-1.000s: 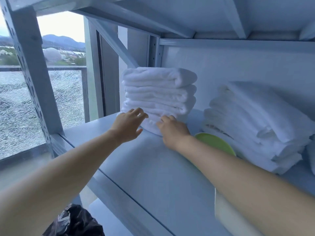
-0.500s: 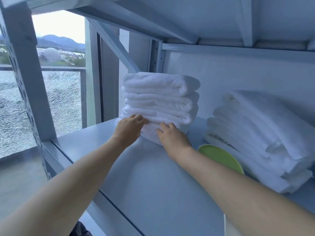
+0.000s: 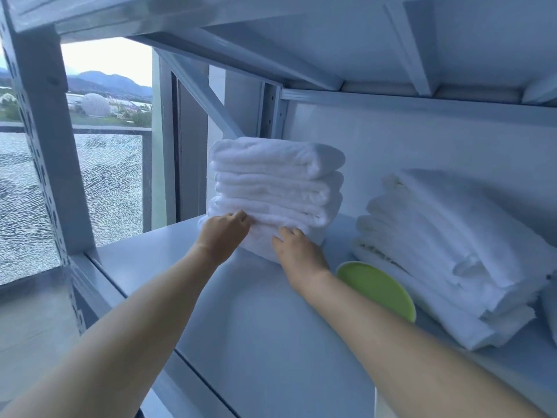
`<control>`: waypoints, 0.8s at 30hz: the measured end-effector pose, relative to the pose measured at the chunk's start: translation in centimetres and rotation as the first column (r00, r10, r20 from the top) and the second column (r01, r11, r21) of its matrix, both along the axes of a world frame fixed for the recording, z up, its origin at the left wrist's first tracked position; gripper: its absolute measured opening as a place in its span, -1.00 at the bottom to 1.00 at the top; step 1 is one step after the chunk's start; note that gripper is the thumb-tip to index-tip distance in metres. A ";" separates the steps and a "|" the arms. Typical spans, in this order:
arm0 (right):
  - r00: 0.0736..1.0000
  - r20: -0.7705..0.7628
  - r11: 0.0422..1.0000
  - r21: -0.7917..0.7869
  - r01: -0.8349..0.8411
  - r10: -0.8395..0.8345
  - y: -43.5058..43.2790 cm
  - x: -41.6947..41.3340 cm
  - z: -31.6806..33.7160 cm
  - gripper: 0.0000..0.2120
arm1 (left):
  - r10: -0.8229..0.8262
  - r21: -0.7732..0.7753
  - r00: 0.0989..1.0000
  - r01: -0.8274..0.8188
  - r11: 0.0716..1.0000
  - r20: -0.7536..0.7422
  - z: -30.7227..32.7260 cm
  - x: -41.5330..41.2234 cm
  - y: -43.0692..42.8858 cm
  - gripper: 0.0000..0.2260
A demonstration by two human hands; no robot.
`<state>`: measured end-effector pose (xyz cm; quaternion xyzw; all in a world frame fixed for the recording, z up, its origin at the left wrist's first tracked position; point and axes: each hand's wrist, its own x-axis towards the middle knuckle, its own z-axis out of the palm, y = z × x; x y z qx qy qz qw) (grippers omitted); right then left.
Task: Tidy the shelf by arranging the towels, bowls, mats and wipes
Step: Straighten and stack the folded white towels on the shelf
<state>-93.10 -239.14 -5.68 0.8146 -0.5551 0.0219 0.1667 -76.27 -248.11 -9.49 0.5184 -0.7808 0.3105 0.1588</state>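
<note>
A neat stack of folded white towels (image 3: 277, 182) stands at the back left of the grey shelf board (image 3: 259, 321). My left hand (image 3: 223, 235) presses against the stack's lower left front, its fingertips sunk into the soft bottom towel. My right hand (image 3: 298, 251) rests against the bottom towel's front a little to the right, fingers fairly straight. A green bowl (image 3: 379, 286) lies on the shelf just right of my right wrist, partly under my forearm. A looser, slanting pile of white towels (image 3: 452, 251) fills the right side.
The shelf above (image 3: 331, 40) hangs low over the towels. A perforated metal upright (image 3: 45, 146) stands at the left front corner, with a window and cracked glass railing (image 3: 90, 182) behind it. A pale object (image 3: 382, 405) shows at the bottom edge under my right arm.
Both hands stay at the base of the left stack. My left fingertips have pushed deeper into the bottom towel. The view has moved closer and tilted up.
</note>
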 end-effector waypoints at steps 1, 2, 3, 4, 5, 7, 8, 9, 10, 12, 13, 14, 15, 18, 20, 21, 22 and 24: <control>1.000 0.003 1.000 -0.002 0.003 -0.003 0.0 0.0 -0.1 -0.55 | -0.005 0.001 1.000 0.005 1.000 -0.018 0.2 -0.3 0.0 -0.60; 1.000 0.005 1.000 0.000 0.007 -0.007 -0.1 -0.1 -0.1 -0.54 | 0.003 0.008 0.999 -0.003 1.000 -0.034 0.4 -0.5 0.2 -0.61; 1.000 0.010 1.000 0.005 0.013 -0.013 -0.2 -0.1 -0.2 -0.55 | 0.013 0.034 0.999 -0.012 0.999 -0.032 0.6 -0.6 0.4 -0.65; 1.000 0.012 1.000 0.011 0.023 -0.023 -0.3 0.0 -0.2 -0.55 | 0.016 0.071 0.999 -0.013 0.997 -0.043 0.8 -0.6 0.5 -0.72; 0.999 0.010 0.999 0.014 0.040 -0.040 -0.4 0.1 -0.3 -0.55 | 0.018 0.076 0.998 -0.013 0.997 -0.058 0.9 -0.5 0.4 -0.79; 0.995 0.012 0.995 0.023 0.096 -0.096 -0.7 0.2 -0.3 -0.58 | -0.002 0.095 0.999 0.007 0.995 -0.047 1.1 -0.9 1.0 -0.81; 0.991 0.021 0.991 0.033 0.128 -0.129 -0.9 0.2 -0.2 -0.60 | -0.006 0.100 1.000 0.009 0.995 -0.027 1.5 -1.3 1.7 -0.77; 0.987 0.029 0.986 0.047 0.159 -0.161 -1.1 0.0 -0.2 -0.60 | -0.007 0.061 1.000 0.007 0.998 0.000 1.9 -1.7 2.1 -0.74; 0.981 0.032 0.980 0.065 0.188 -0.191 -1.3 -0.3 0.0 -0.59 | -0.006 0.089 1.000 0.006 0.996 0.002 1.9 -2.2 2.2 -0.77; 0.969 0.009 0.964 0.098 0.246 -0.248 -1.7 -0.9 0.4 -0.55 | -0.055 0.076 0.998 0.056 0.996 -0.011 1.5 -3.0 2.6 -0.80; 0.963 -0.018 0.957 0.106 0.269 -0.269 -1.7 -1.2 0.7 -0.54 | -0.094 0.090 0.996 0.094 0.991 -0.007 1.4 -3.2 3.0 -0.76; 0.959 -0.046 0.952 0.112 0.284 -0.280 -1.7 -1.4 0.9 -0.53 | -0.113 0.066 0.994 0.112 0.991 0.009 1.2 -3.2 3.4 -0.71; 0.958 -0.059 0.952 0.114 0.285 -0.280 -1.4 -1.5 1.1 -0.53 | -0.101 0.028 0.994 0.100 0.995 0.029 1.1 -3.1 3.6 -0.69; 0.981 -0.027 0.978 0.066 0.196 -0.194 -0.5 -1.7 1.3 -0.58 | -0.123 -0.056 0.992 0.124 0.991 0.018 0.1 -1.8 3.6 -0.63; 0.995 0.022 0.995 0.020 0.096 -0.096 0.2 -1.2 1.1 -0.64 | -0.102 -0.073 0.995 0.101 0.992 -0.011 -0.3 -0.9 3.8 -0.56; 0.997 0.049 0.998 0.005 0.059 -0.060 0.2 -0.8 0.9 -0.65 | -0.086 -0.087 0.996 0.085 0.993 -0.015 -0.4 -0.6 3.7 -0.56; 0.997 0.073 0.999 0.003 0.038 -0.039 0.1 -0.3 0.6 -0.65 | -0.081 -0.092 0.997 0.079 0.993 -0.019 -0.4 -0.4 3.6 -0.56; 0.991 0.125 0.998 0.038 0.050 -0.054 -0.4 0.6 -0.2 -0.66 | -0.056 -0.069 0.998 0.054 0.996 -0.024 -0.4 -0.3 3.4 -0.58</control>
